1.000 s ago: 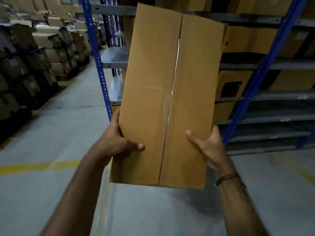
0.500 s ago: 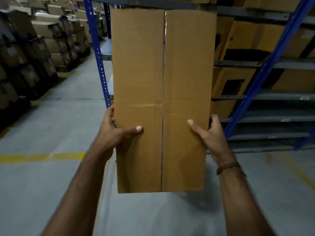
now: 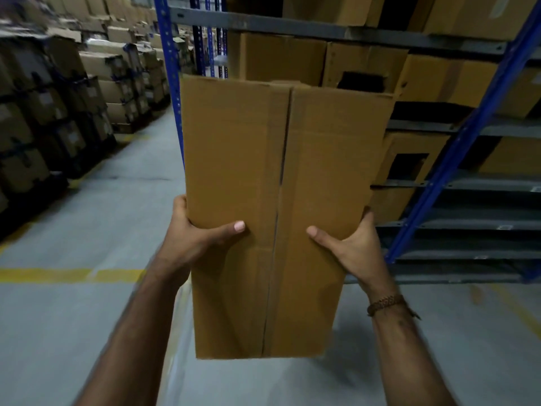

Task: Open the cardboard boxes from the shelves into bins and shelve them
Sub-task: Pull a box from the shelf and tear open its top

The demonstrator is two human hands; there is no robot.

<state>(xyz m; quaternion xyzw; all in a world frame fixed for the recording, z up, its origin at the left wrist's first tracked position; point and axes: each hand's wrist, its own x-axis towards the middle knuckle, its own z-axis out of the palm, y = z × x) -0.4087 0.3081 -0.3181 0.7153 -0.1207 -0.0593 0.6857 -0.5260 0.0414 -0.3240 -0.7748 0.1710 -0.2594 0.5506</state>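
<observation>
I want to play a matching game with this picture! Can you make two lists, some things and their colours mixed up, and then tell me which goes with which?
Things:
1. cardboard box held up by the left hand and the right hand
2. shelf upright
3. floor line
4. shelf board

Colours:
A. yellow
B. grey
C. brown
D. blue

Pairs: 1-C, 2-D, 3-A, 4-B
</observation>
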